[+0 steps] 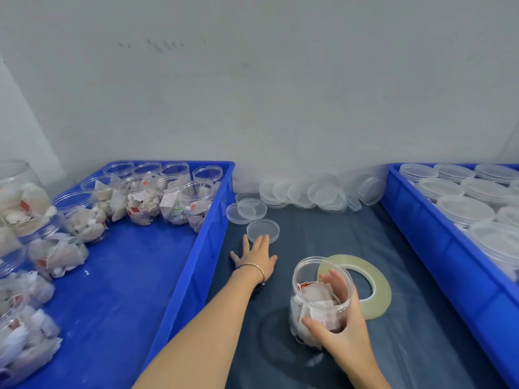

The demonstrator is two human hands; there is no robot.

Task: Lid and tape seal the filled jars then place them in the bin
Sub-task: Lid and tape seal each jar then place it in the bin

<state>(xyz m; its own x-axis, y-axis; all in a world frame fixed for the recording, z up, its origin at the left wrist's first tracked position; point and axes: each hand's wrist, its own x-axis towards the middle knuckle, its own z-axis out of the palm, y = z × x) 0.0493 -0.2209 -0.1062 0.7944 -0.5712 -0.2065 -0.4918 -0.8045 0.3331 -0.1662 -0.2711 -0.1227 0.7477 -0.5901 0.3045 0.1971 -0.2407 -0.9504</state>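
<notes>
In the lower centre of the frame, the right hand [341, 336] grasps a clear round plastic jar of white sachets [320, 296], thumb and fingers curled around its wall. The jar stands on the dark table cover [295, 240], long axis tilted, its open mouth pointing up and slightly toward the upper left. Just behind it lies a flat pale roll of tape [377, 287]. The left hand [257, 258] stretches flat and unclenched, fingertips at a clear round plastic lid [263, 230] beside the blue plastic bin [196, 265].

Left bin [174, 290] jars cut off at frame edge, tape roll [376, 282] partly behind jar [320, 293]
</notes>
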